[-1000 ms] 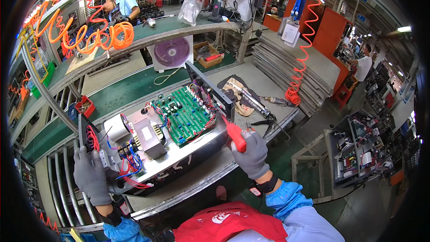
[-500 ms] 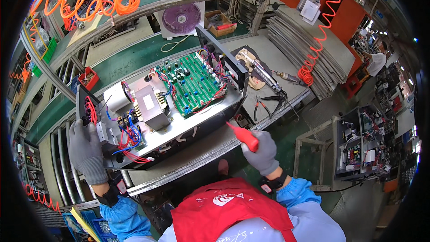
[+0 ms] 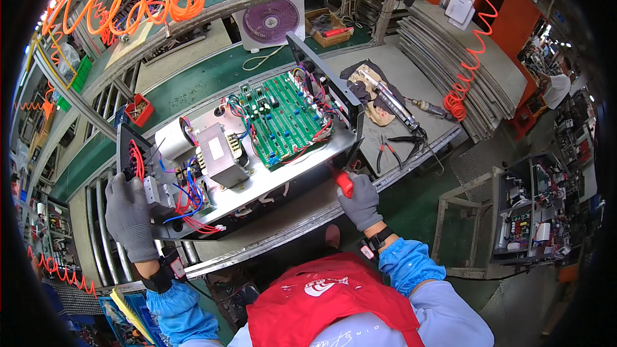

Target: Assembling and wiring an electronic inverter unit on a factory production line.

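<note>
From my end, the right hand [image 3: 361, 203], clenched around the red tool [image 3: 345, 184], has just closed in on the open chassis [image 3: 290, 172] mid-frame, its tip now by the lower-right edge, so work seems focused there; left hand [image 3: 127, 212] touches the left end, grip unclear.
</note>
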`<state>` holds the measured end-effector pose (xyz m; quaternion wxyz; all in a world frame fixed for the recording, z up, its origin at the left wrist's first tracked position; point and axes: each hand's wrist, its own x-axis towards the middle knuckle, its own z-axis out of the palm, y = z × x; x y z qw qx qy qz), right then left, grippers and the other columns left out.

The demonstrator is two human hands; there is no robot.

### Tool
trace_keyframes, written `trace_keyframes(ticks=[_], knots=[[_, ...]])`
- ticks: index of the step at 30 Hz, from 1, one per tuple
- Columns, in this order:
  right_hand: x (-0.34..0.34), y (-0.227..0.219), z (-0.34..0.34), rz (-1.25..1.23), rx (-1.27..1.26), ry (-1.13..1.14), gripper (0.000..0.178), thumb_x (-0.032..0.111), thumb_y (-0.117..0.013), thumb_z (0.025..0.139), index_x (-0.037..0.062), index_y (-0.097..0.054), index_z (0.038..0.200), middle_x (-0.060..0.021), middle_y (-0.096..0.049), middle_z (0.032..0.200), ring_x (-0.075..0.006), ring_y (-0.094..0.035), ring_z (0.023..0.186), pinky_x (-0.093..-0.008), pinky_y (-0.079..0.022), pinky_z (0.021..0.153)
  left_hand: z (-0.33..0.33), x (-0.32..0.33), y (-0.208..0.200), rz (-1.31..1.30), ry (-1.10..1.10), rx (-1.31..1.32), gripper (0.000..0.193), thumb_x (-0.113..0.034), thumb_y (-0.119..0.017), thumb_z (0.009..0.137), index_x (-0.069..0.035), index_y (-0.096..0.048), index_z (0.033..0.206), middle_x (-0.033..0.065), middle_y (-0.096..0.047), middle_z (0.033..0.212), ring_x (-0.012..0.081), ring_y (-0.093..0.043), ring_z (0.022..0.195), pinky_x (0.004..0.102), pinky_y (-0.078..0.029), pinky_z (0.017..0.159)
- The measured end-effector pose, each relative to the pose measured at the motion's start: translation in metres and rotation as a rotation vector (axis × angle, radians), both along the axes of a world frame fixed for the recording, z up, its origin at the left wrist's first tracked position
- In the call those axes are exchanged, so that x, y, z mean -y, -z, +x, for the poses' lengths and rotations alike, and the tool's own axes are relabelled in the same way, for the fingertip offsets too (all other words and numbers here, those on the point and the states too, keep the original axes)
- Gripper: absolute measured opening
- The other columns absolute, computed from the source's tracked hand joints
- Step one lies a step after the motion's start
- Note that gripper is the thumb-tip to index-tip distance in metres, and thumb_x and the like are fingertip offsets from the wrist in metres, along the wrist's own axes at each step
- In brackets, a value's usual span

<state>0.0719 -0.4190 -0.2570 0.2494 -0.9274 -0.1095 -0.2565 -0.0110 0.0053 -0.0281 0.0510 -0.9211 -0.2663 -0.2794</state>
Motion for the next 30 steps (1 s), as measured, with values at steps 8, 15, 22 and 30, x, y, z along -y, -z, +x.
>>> trace_keyframes(ticks=[8, 15, 22, 30], knots=[[0.003, 0.001, 0.0, 0.014, -0.004, -0.024, 0.041, 0.023, -0.075, 0.071, 0.0076, -0.055, 0.103, -0.0135, -0.052, 0.091, -0.0348, -0.057, 0.082, -0.044, -0.048, 0.069, 0.003, 0.002, 0.002, -0.01, 0.0, -0.003, 0.035, -0.035, -0.053, 0.094, -0.008, -0.057, 0.117, 0.0164, -0.061, 0.113, 0.0377, -0.064, 0.092, 0.0469, -0.051, 0.075], [-0.001, 0.009, 0.002, 0.022, 0.021, -0.031, 0.04, 0.024, -0.074, 0.072, 0.007, -0.055, 0.102, -0.0141, -0.053, 0.09, -0.0351, -0.057, 0.082, -0.0447, -0.047, 0.069, -0.001, 0.0, 0.001, -0.005, 0.004, 0.008, 0.036, -0.034, -0.054, 0.094, -0.008, -0.057, 0.118, 0.016, -0.061, 0.116, 0.0374, -0.064, 0.094, 0.0454, -0.052, 0.076], [0.0, -0.018, -0.016, 0.097, -0.096, -0.006, 0.04, 0.023, -0.074, 0.073, 0.0058, -0.06, 0.107, -0.0146, -0.058, 0.095, -0.0333, -0.06, 0.084, -0.0421, -0.05, 0.072, -0.002, -0.002, 0.004, 0.049, 0.035, 0.03, 0.034, -0.034, -0.057, 0.092, -0.009, -0.058, 0.114, 0.0133, -0.061, 0.116, 0.0365, -0.065, 0.093, 0.0453, -0.053, 0.073], [-0.027, -0.022, -0.045, 0.9, -0.798, -0.058, 0.042, 0.028, -0.076, 0.077, 0.0009, -0.059, 0.105, -0.0079, -0.062, 0.085, -0.0167, -0.06, 0.073, -0.0321, -0.051, 0.065, -0.001, 0.003, -0.002, 0.055, -0.029, -0.008, 0.037, -0.039, -0.057, 0.092, -0.01, -0.059, 0.114, 0.0123, -0.061, 0.116, 0.0351, -0.066, 0.093, 0.0456, -0.053, 0.073]])
